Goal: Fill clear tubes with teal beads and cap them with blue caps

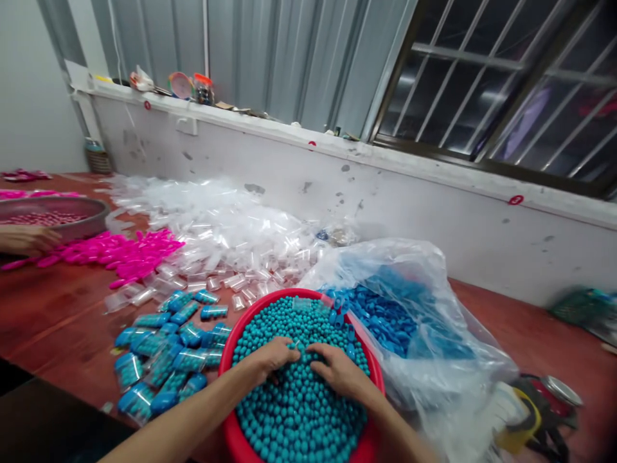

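A red basin (230, 344) full of small teal balls (308, 418) stands at the table's front edge. Both of my hands are in it, close together. My left hand (276, 357) has its fingers curled among the balls, around a small clear item that is hard to make out. My right hand (337, 368) faces it, thumb and fingers parted and touching the balls. A clear container (302, 305) and a few blue caps (340, 312) lie on the balls near the far rim. Left of the basin is a pile of blue-capped containers (190, 334) filled with teal balls.
Clear empty containers (241, 241) are heaped toward the wall. A plastic bag of blue caps (380, 321) lies right of the basin. Pink pieces (139, 251), a grey basin (99, 215) and another person's hand (31, 240) are at left. A yellow-and-black object (525, 421) sits at right.
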`<state>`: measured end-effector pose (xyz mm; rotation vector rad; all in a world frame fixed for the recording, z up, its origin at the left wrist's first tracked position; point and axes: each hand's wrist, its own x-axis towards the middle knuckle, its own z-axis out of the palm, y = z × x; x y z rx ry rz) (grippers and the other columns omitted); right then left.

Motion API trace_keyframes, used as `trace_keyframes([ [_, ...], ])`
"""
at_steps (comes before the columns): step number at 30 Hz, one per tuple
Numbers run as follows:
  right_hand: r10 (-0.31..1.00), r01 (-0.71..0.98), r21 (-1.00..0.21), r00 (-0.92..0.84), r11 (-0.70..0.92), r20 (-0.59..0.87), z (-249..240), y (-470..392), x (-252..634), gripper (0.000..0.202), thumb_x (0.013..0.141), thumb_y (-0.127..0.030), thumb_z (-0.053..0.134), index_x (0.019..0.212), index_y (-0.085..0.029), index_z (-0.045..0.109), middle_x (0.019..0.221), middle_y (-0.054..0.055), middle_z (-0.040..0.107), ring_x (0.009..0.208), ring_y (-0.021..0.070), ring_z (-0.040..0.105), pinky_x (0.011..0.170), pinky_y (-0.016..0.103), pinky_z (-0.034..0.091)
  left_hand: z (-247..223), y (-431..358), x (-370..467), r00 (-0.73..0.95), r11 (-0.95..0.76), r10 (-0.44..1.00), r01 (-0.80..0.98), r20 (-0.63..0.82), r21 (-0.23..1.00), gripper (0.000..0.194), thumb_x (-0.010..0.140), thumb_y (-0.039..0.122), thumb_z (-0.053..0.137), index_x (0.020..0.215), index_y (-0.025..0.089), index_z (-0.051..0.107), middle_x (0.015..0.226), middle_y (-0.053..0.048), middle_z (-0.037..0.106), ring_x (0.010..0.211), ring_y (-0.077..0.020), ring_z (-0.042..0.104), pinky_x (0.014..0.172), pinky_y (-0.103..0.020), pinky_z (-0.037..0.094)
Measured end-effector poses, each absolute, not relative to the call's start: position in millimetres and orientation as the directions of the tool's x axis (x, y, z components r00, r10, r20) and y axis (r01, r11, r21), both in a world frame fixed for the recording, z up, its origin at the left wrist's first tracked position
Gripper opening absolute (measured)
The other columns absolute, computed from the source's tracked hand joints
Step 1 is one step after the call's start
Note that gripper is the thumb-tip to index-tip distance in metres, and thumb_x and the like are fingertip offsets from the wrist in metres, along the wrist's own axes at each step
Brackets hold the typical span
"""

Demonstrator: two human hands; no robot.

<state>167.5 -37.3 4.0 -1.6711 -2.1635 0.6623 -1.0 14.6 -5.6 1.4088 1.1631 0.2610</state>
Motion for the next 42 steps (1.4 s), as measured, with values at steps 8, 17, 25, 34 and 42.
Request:
trace_keyframes([
  [8,0.983,0.991,0.125,-0.072,0.051,0.171,22.7,-3.8,196.3,0.03,0.082,-0.01,0.039,0.1,-0.023,0.06,0.107,0.011,0.057,0.095,0.025,0.05,0.078,0.037,0.037,-5.5,11.2,-1.4,0.534,0.268,0.774,0.211,-0.341,0.94,0.02,0.061,0.035,0.056,0.064,0.015,0.056,0.059,0.003,0.054,0.061,-0.0121,0.048,0.066,-0.025,0.037],
  [17,0.975,0.99,0.103,-0.115,0.097,0.191,9.3,-7.5,177.0,0.02,0.087,-0.014,0.037,0.094,-0.014,0.056,0.089,0.012,0.061,0.086,0.0217,0.055,0.077,0.033,0.039,-6.4,5.7,-1.9,0.536,0.174,0.808,0.181,-0.245,0.968,0.028,0.064,0.038,0.053,0.077,0.013,0.057,0.069,0.0,0.058,0.067,-0.0129,0.051,0.068,-0.026,0.039],
  [25,0.997,0.998,-0.026,-0.06,0.061,0.043,-1.3,-28.5,172.9,0.025,0.083,-0.009,0.035,0.096,-0.02,0.054,0.085,0.007,0.063,0.078,0.019,0.06,0.062,0.025,0.041,-5.0,7.3,-0.4,0.406,0.0,0.877,0.534,-0.257,0.845,0.01,0.061,0.025,0.053,0.057,0.018,0.048,0.065,-0.002,0.055,0.081,-0.024,0.052,0.079,-0.037,0.035],
  [34,0.999,0.951,-0.31,-0.018,0.007,-0.035,-9.3,-20.9,163.6,0.02,0.081,-0.013,0.038,0.097,-0.014,0.05,0.085,0.01,0.063,0.082,0.0198,0.06,0.068,0.027,0.042,-2.5,28.1,29.2,0.426,0.117,0.792,0.598,-0.438,0.793,0.025,0.053,0.016,0.059,0.043,0.019,0.036,0.053,-0.002,0.048,0.077,-0.0272,0.054,0.072,-0.038,0.037],
  [42,0.999,0.783,-0.622,-0.04,0.01,-0.035,-1.1,-25.4,182.0,0.026,0.081,-0.021,0.039,0.106,-0.016,0.046,0.073,-0.001,0.058,0.06,0.0126,0.056,0.052,0.021,0.042,-16.3,31.7,18.4,0.691,0.425,0.567,0.22,-0.448,0.878,0.03,0.057,0.043,0.06,0.071,0.02,0.046,0.054,0.007,0.039,0.046,-0.0091,0.038,0.048,-0.023,0.034],
])
